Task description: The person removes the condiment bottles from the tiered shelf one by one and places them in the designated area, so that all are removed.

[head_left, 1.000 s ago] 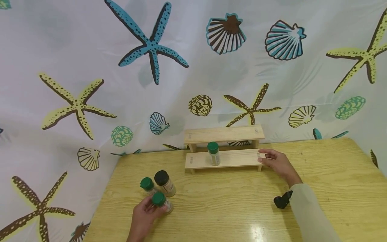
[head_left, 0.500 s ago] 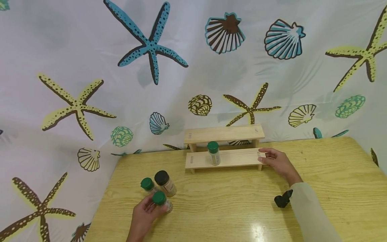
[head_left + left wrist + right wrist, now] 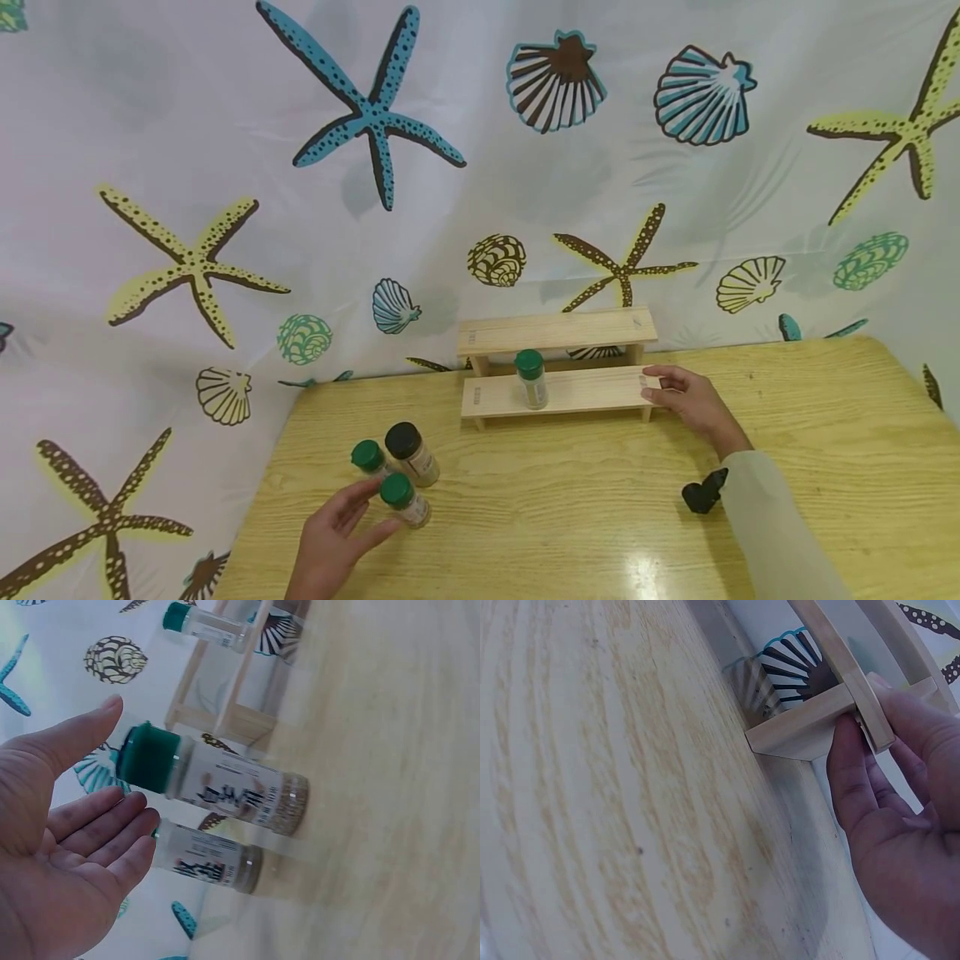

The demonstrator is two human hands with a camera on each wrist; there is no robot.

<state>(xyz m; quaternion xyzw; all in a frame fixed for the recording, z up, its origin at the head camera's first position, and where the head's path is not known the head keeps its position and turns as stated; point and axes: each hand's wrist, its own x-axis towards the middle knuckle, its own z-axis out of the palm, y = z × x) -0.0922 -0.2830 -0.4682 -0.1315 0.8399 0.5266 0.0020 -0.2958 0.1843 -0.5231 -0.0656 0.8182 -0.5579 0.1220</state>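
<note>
My left hand is just left of a green-capped spice jar, its thumb and fingers spread apart. In the left wrist view the fingers lie relaxed, with the jar standing beyond them. Behind that jar are a black-capped spice jar and another green-capped spice jar, partly hidden. At the right end of a two-step wooden shelf rack, my right hand pinches the lower board between thumb and fingers. A further green-capped spice jar stands upright on that lower step.
The rack stands at the back of a wood-grain table, close to a white cloth printed with starfish and shells. A black wrist device sits by the right sleeve.
My left hand has let go of the nearest green-capped spice jar and drawn back to the left, its fingers opening. The jar stays in place. My right hand keeps its hold on the rack.
</note>
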